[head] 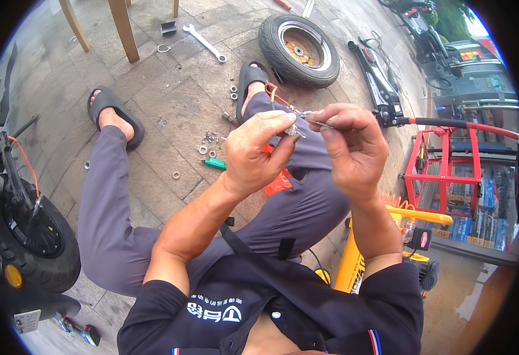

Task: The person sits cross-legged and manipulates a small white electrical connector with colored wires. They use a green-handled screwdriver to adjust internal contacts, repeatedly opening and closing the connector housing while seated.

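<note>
Both hands are raised over my right leg, close together. My left hand (257,151) pinches a small translucent plug connector (291,130) between thumb and fingers. My right hand (354,148) grips a thin metal piece (326,125) at its fingertips, just beside the connector; its exact kind is too small to tell. An orange-sheathed cable (271,90) rises behind the left fingers, and thin wires run between the two hands. Beneath the left hand, a red plastic bag (278,183) lies partly hidden against my leg.
A detached tyred wheel (298,51) lies beyond my right foot. Around it are a combination wrench (205,43), a floor jack (380,84) and a red metal frame (443,177). Loose nuts (202,149) and a green marker (215,163) sit on the paving. A yellow air compressor (350,259) and a scooter wheel (33,226) flank me.
</note>
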A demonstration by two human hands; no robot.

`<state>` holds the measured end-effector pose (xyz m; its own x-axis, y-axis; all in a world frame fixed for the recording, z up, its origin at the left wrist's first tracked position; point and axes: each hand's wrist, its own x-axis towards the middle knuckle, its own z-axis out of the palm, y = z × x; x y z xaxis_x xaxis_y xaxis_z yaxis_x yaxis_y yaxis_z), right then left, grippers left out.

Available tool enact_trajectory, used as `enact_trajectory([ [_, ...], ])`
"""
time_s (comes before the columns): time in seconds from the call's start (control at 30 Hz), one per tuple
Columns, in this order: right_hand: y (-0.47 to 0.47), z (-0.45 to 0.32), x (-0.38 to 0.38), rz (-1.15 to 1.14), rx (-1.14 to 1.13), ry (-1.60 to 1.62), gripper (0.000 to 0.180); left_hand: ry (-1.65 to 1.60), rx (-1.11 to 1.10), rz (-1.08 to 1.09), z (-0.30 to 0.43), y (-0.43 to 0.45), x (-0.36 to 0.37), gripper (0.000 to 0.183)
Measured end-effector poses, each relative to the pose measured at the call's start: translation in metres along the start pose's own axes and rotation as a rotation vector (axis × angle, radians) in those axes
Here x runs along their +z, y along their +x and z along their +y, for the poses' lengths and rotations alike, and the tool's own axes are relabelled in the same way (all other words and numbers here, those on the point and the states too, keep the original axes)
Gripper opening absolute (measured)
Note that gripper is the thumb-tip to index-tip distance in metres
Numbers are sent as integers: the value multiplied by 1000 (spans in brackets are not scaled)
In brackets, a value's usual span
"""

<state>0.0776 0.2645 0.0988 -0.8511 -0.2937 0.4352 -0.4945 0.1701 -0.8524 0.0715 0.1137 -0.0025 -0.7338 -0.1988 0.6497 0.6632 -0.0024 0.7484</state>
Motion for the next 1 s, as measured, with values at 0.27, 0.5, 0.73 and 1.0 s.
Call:
enact_trajectory([
  [0.27,-5,19,0,-13,-69,-95,21,22,48,-16,-1,-1,6,39],
  [0.5,-8,24,-6,-10,-110,-172,23,-1,16,-45,-1,-5,8,40],
  [0.73,-9,24,-3,12,-123,-135,21,-1,34,-44,0,-5,7,39],
  [1.0,-7,25,-5,-24,-183,-183,21,28,27,-47,3,-4,6,38],
])
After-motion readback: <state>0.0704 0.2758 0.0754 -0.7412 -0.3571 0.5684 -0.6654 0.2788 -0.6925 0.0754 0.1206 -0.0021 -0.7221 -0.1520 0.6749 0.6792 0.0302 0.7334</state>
